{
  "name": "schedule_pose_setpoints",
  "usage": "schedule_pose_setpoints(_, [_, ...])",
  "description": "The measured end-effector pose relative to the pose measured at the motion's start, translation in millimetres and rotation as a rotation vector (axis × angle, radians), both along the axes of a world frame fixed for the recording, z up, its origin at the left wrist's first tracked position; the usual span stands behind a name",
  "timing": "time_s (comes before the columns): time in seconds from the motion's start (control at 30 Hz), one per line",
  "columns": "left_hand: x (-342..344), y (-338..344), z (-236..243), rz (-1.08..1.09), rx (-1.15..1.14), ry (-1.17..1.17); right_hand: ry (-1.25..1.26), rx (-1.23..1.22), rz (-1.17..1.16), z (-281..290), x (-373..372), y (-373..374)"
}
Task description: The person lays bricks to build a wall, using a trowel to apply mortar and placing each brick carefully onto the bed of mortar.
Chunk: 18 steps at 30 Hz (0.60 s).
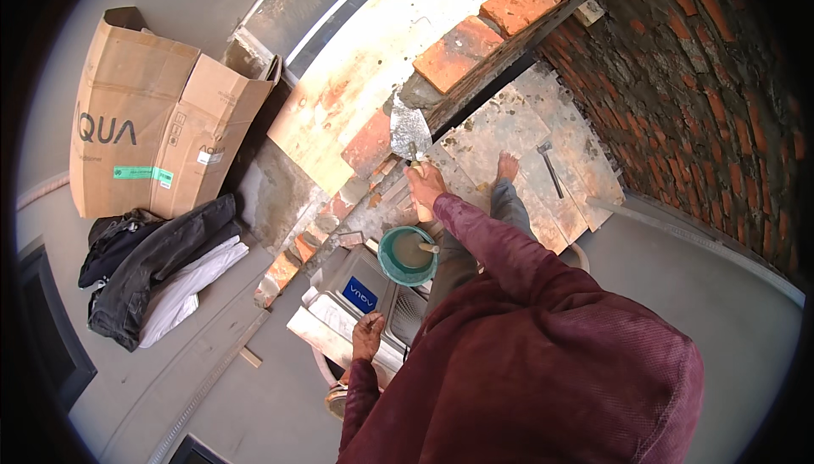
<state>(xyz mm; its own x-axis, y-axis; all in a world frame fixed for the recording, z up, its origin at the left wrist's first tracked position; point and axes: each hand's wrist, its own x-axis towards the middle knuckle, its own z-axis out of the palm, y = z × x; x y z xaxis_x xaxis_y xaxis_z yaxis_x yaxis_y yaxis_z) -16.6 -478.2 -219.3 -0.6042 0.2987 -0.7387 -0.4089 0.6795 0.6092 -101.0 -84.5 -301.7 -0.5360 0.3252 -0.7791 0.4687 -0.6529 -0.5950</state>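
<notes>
The right hand (424, 183) is clenched round the handle of a trowel (409, 129), its blade against the mortar below the brick row (492, 27); the left hand (367, 334), fingers curled, rests near the green bucket (407, 256), itself below the trowel.

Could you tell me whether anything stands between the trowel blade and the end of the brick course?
Nothing visible does. The right hand holds the trowel, its blade already against the mortar at the end of the brick course.
</notes>
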Motion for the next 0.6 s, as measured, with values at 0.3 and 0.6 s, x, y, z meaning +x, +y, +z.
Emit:
schedule_pose_setpoints(0.3, [24,-23,-16,0.057,-0.017,-0.105,-0.044,0.113,-0.105,-6,-3,7])
schedule_pose_setpoints(0.6, [3,-1,-44,-0.060,0.051,-0.095,-0.013,0.372,0.233,7,45,29])
